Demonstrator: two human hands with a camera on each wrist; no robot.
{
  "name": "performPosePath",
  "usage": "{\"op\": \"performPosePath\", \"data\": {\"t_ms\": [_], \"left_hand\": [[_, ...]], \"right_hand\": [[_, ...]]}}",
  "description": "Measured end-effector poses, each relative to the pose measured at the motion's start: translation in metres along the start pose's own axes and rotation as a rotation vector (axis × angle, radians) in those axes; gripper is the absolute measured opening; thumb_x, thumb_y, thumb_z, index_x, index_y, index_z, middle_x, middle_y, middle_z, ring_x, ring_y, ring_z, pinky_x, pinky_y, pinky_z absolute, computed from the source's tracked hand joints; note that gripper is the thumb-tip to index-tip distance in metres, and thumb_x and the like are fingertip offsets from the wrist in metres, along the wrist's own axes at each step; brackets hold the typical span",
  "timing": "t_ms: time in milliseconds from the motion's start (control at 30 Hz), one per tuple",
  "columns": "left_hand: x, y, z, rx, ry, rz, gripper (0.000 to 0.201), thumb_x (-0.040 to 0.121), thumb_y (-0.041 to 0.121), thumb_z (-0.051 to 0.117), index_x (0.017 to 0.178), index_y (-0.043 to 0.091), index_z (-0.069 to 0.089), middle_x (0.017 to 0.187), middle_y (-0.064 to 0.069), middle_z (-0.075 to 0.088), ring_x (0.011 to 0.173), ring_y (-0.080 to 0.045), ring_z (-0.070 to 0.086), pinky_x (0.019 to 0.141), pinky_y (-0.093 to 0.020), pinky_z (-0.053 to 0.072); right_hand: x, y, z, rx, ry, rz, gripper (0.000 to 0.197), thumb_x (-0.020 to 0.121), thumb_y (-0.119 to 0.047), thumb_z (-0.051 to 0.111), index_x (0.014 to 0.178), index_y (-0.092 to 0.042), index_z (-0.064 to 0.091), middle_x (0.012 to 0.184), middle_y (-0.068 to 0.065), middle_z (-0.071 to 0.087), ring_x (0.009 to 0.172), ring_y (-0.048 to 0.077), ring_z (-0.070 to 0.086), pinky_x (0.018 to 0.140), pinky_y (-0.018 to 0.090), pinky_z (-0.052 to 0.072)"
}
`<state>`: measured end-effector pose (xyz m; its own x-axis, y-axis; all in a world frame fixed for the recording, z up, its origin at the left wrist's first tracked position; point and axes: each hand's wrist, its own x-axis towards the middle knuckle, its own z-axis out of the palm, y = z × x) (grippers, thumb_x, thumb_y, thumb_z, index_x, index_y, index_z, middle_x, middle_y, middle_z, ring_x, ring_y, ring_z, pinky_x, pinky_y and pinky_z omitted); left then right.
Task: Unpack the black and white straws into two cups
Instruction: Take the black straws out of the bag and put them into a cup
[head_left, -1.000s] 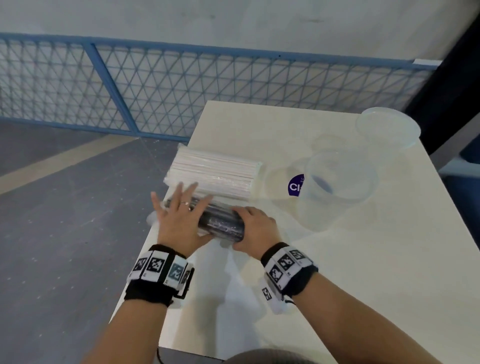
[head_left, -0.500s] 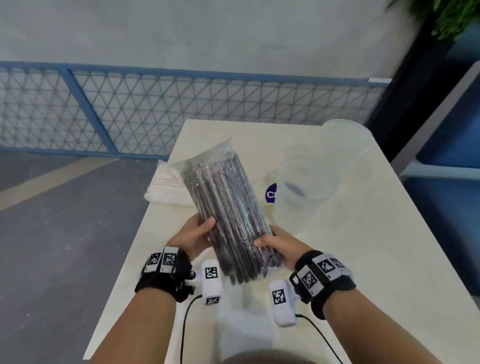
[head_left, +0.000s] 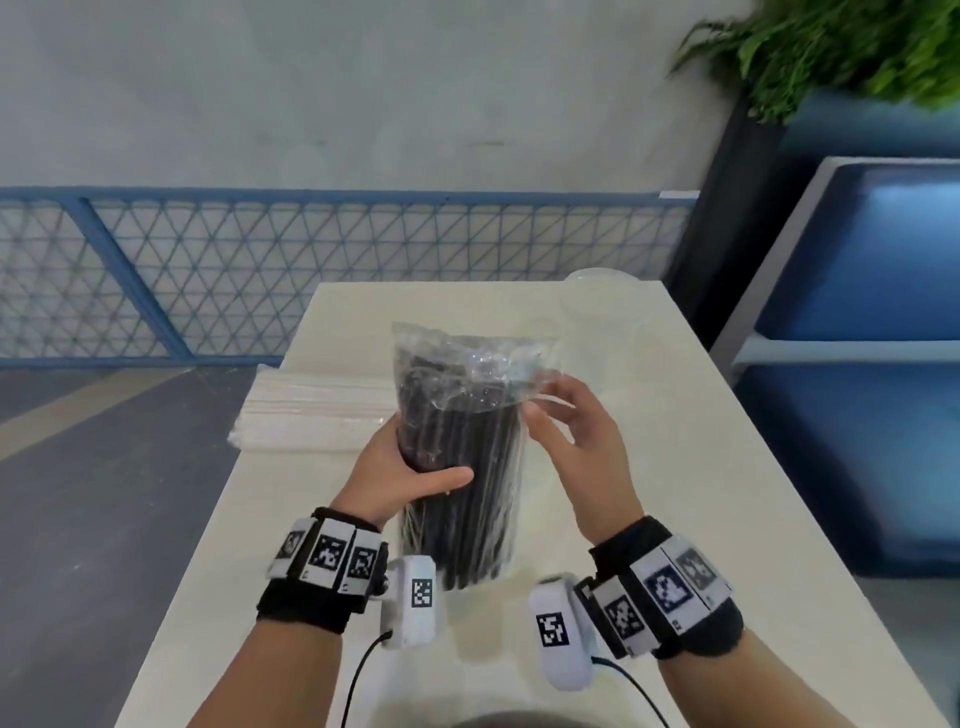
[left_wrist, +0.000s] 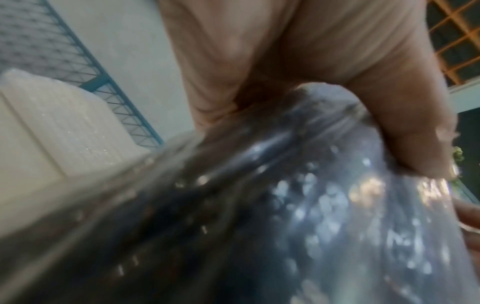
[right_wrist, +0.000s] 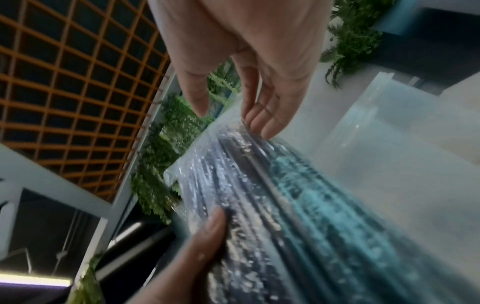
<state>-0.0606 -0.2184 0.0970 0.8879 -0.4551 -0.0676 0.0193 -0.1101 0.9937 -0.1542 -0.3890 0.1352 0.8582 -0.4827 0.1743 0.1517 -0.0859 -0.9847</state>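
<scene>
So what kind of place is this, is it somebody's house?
Probably not a house. It looks more like an office or workshop hall: a blue mesh fence along a bare grey wall, a grey floor, and a plain white table.

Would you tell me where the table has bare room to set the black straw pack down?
The table looks bare on its right side, between the right hand and the right edge, and in the near strip below the black straw pack. The left side is crowded by the white straw pack; a clear cup occupies the far right corner.
</scene>
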Motion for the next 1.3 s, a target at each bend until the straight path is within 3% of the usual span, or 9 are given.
{"op": "performPosePath", "data": {"t_ms": [67, 167, 333, 567, 700, 800, 1067, 1133, 1300], "left_hand": [[-0.002, 0.003, 0.008, 0.009, 0.011, -0.001, 0.068, 0.035, 0.031, 0.088, 0.095, 0.028, 0.057, 0.098, 0.002, 0.070, 0.092, -0.012, 0.067, 0.081, -0.033, 0.054], [-0.003, 0.005, 0.015, 0.066, 0.025, 0.020, 0.067, 0.037, 0.028, 0.089, 0.096, 0.032, 0.057, 0.098, 0.006, 0.070, 0.093, -0.009, 0.067, 0.084, -0.033, 0.054], [-0.002, 0.002, 0.013, 0.170, 0.089, 0.068, 0.060, 0.053, 0.016, 0.089, 0.097, 0.039, 0.055, 0.098, 0.011, 0.069, 0.092, -0.004, 0.066, 0.083, -0.031, 0.054], [-0.004, -0.005, 0.011, 0.289, 0.110, 0.112, 0.062, 0.057, 0.016, 0.087, 0.097, 0.046, 0.050, 0.095, 0.020, 0.065, 0.082, 0.020, 0.058, 0.068, 0.000, 0.044], [-0.001, -0.008, 0.011, 0.295, 0.109, 0.099, 0.064, 0.058, 0.017, 0.087, 0.100, 0.046, 0.049, 0.096, 0.021, 0.064, 0.083, 0.021, 0.057, 0.068, 0.000, 0.045], [0.001, -0.009, 0.010, 0.292, 0.121, 0.103, 0.065, 0.058, 0.016, 0.087, 0.104, 0.042, 0.049, 0.098, 0.021, 0.064, 0.085, 0.019, 0.058, 0.070, 0.001, 0.044], [0.001, -0.011, 0.004, 0.332, 0.122, 0.068, 0.061, 0.057, 0.017, 0.087, 0.095, 0.046, 0.049, 0.095, 0.019, 0.064, 0.086, 0.012, 0.059, 0.078, -0.013, 0.048], [0.001, -0.009, 0.004, 0.357, 0.089, 0.073, 0.061, 0.057, 0.019, 0.087, 0.094, 0.047, 0.047, 0.093, 0.021, 0.063, 0.084, 0.015, 0.058, 0.073, -0.006, 0.046], [0.002, -0.008, 0.002, 0.339, 0.077, 0.061, 0.063, 0.056, 0.018, 0.087, 0.098, 0.045, 0.048, 0.096, 0.020, 0.064, 0.089, 0.010, 0.059, 0.076, -0.011, 0.045]], "right_hand": [[0.004, -0.005, -0.004, 0.087, 0.009, 0.075, 0.021, 0.084, -0.023, 0.066, 0.101, -0.012, 0.061, 0.097, 0.005, 0.063, 0.092, 0.017, 0.060, 0.082, 0.027, 0.051], [0.007, -0.008, -0.007, 0.197, -0.015, 0.192, 0.004, 0.086, -0.012, 0.063, 0.089, -0.012, 0.059, 0.090, 0.007, 0.059, 0.088, 0.016, 0.056, 0.072, 0.020, 0.052], [0.009, -0.009, -0.010, 0.260, 0.005, 0.255, 0.007, 0.086, -0.006, 0.061, 0.081, -0.011, 0.058, 0.088, 0.010, 0.063, 0.088, 0.020, 0.063, 0.075, 0.024, 0.054], [0.010, -0.013, -0.007, 0.388, 0.025, 0.288, 0.009, 0.090, -0.002, 0.053, 0.083, -0.006, 0.056, 0.072, 0.005, 0.058, 0.069, 0.017, 0.064, 0.070, 0.021, 0.058], [0.008, -0.007, -0.001, 0.470, -0.006, 0.414, 0.016, 0.088, -0.015, 0.061, 0.101, -0.009, 0.053, 0.087, 0.005, 0.062, 0.075, 0.017, 0.066, 0.069, 0.026, 0.058], [0.008, -0.004, 0.005, 0.413, -0.086, 0.487, 0.015, 0.085, -0.024, 0.064, 0.092, -0.012, 0.057, 0.091, 0.004, 0.063, 0.084, 0.017, 0.066, 0.070, 0.027, 0.057], [0.029, -0.030, 0.001, 0.649, -0.045, 0.469, 0.009, 0.092, -0.004, 0.050, 0.086, -0.002, 0.057, 0.072, 0.006, 0.067, 0.066, 0.011, 0.070, 0.064, 0.021, 0.059], [0.042, -0.042, -0.004, 0.719, -0.045, 0.446, 0.011, 0.093, -0.006, 0.049, 0.090, -0.003, 0.060, 0.072, 0.003, 0.069, 0.068, 0.010, 0.070, 0.062, 0.019, 0.058], [0.061, -0.057, -0.008, 0.713, -0.149, 0.380, 0.026, 0.093, -0.003, 0.047, 0.111, -0.016, 0.060, 0.080, 0.000, 0.064, 0.075, 0.011, 0.068, 0.077, 0.025, 0.057]]}}
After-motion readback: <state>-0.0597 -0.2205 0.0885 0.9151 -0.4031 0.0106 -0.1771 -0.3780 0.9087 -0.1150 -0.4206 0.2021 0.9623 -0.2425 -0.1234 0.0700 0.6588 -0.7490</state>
